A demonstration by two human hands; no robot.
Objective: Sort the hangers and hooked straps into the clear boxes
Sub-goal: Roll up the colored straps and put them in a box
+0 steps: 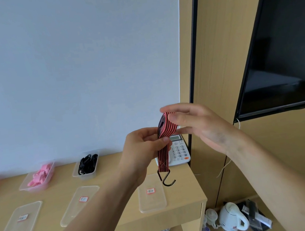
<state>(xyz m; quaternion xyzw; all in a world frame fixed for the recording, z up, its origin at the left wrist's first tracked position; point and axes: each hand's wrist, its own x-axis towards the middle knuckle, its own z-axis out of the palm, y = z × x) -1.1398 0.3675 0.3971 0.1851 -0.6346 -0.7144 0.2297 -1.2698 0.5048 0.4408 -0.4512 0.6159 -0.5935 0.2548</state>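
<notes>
You hold the strap (165, 127) up in front of you, well above the desk (184, 192), with both hands. Your left hand (142, 149) pinches it about midway, thumb and curled fingers clamped on the doubled band. That grip holds the two layers flat against each other and lets the hooks (167, 179) hang free below, side by side. Your right hand (199, 127) takes the folded top, with the thumb on one face and nearly straight fingers above and below the bend. It is a light pinch that looks meant to shape the fold rather than carry weight. Folding the strap short makes sense, I judge, because the boxes are small and a full-length strap would spill over a rim.

By the wall stand a box of black pieces (86, 176) and, to its left, a box of pink pieces (34, 188). What those pieces are is too blurred to tell. Three labelled lids (152, 201) lie flat nearer you, presumably taken off so you can drop things straight in. Whether another box stands behind your left hand, I cannot tell.
</notes>
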